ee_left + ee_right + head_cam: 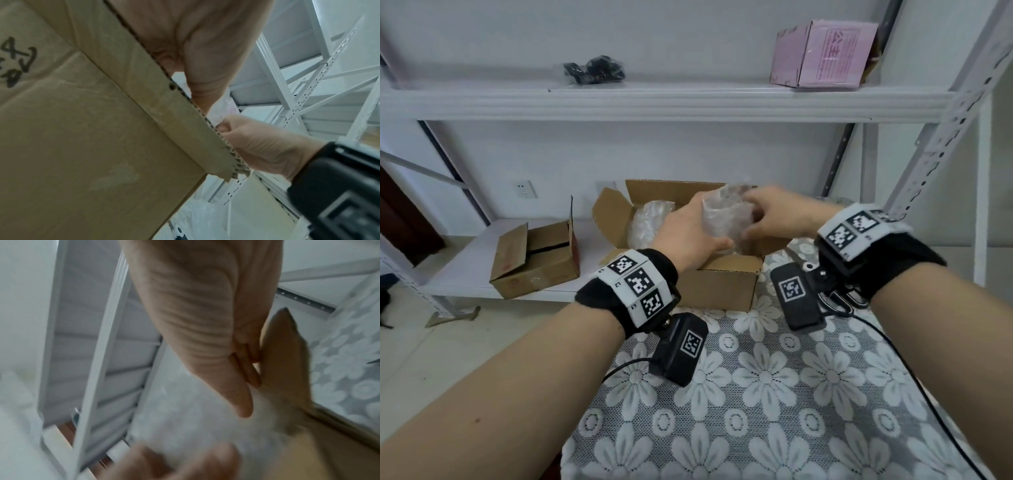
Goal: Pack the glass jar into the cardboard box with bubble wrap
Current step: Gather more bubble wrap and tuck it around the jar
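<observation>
Both of my hands are closed around the clear bubble-wrapped glass jar bundle (726, 219): my left hand (688, 236) cups its left flank with the thumb along the bottom, and my right hand (774, 214) curls over its right side and top. The head view shows the bundle held between my palms, upright or nearly so, with its long axis running roughly vertical. I cannot make out the glass itself through the wrap.

The bundle hangs directly over the open brown cardboard box (719, 284), above the box's right half and just inside its near wall. So the box lies straight below my hands, and I judge that the coming move is a plain descent with no sideways carry. A loose wad of clear bubble wrap (647, 222) already fills the left half of the box, beside where the bundle would land. The box stands at the far left corner of the table's grey-and-white floral lace cloth (774, 394), with its flaps folded outward.

Neither hand is nearer; they share the load evenly. I think the free space on the right looks snug, so the bundle should go down upright, and my fingers will need room to slip out along the cardboard walls.
</observation>
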Demonstrator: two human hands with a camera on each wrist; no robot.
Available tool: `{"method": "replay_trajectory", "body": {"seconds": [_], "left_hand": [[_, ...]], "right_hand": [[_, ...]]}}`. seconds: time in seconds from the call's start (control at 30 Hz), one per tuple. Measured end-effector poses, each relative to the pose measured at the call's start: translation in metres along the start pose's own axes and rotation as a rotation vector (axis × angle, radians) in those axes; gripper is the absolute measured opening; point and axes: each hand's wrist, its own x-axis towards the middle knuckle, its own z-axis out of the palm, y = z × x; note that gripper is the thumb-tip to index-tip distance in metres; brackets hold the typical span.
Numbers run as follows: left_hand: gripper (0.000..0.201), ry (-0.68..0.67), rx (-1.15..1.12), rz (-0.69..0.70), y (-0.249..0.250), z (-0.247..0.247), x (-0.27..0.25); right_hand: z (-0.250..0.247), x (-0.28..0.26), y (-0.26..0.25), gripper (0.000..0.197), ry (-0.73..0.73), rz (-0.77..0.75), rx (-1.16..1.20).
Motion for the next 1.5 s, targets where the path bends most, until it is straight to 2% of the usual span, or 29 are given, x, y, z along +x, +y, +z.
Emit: {"method": "replay_trajectory", "body": {"seconds": [0.07,0.13,0.23,0.33,0.4,0.47,0.5,0.57,0.6,0.7,0.83,0.93,1.0,1.03,1.17,1.27,1.43,1.47,1.5], "left_hand": [[0.074,-0.024,0.051,-0.013,0.002,0.002,0.003],[0.068,-0.030,0.114,-0.002,0.009,0.006,0.006],[0.050,-0.092,0.252,0.007,0.018,0.015,0.011],[0.040,-0.143,0.396,0.017,0.018,0.022,0.014],[0.038,-0.139,0.368,-0.005,0.021,0.023,0.013],[0.038,-0.185,0.339,0.014,0.023,0.020,0.012],[0.047,-0.229,0.274,0.011,0.021,0.016,0.011],[0.074,-0.328,-0.041,-0.097,0.016,0.005,0.010],[0.079,-0.350,-0.178,-0.125,0.013,0.000,0.011],[0.068,-0.286,-0.402,-0.209,0.012,-0.005,0.012],[0.060,-0.249,-0.135,-0.133,0.017,0.007,0.014],[0.071,-0.283,-0.021,-0.136,0.015,0.014,0.018],[0.078,-0.276,0.054,-0.149,0.014,0.015,0.019],[0.079,-0.270,0.080,-0.167,0.015,0.015,0.019],[0.086,-0.246,0.052,-0.170,0.014,0.015,0.020],[0.087,-0.230,-0.057,-0.137,0.013,0.011,0.017],[0.080,-0.210,-0.175,-0.128,0.010,-0.001,0.013],[0.079,-0.214,-0.178,-0.132,0.008,-0.002,0.013],[0.077,-0.215,-0.178,-0.133,0.008,-0.004,0.012]], "right_hand": [[-0.014,-0.006,0.000,0.064,0.083,-0.029,0.206],[-0.021,-0.012,-0.003,0.073,0.164,-0.063,0.273],[-0.021,-0.021,-0.008,0.065,0.199,-0.123,0.231],[-0.016,-0.023,-0.008,0.040,0.157,-0.139,0.117],[-0.010,-0.023,-0.008,0.024,0.152,-0.146,0.008],[-0.006,-0.021,-0.007,0.021,0.188,-0.146,-0.097],[-0.005,-0.020,-0.007,0.022,0.199,-0.134,-0.137],[-0.003,-0.018,-0.005,0.022,0.183,-0.114,-0.206],[-0.001,-0.016,-0.003,0.019,0.165,-0.101,-0.239],[0.004,-0.013,0.002,0.016,0.193,-0.089,-0.269],[0.004,-0.016,0.000,0.015,0.295,-0.108,-0.262],[0.000,-0.019,0.000,0.026,0.377,-0.079,-0.121],[-0.003,-0.021,-0.003,0.022,0.512,-0.094,-0.056],[-0.004,-0.021,-0.005,0.018,0.529,-0.111,-0.052],[0.004,-0.016,-0.009,0.018,0.283,-0.062,-0.202],[0.010,-0.012,-0.008,0.024,0.249,-0.056,-0.276],[0.012,-0.007,-0.014,0.010,0.156,-0.090,-0.335],[0.013,-0.006,-0.015,0.013,0.121,-0.089,-0.340],[0.014,-0.006,-0.016,0.026,0.088,-0.078,-0.349]]}}
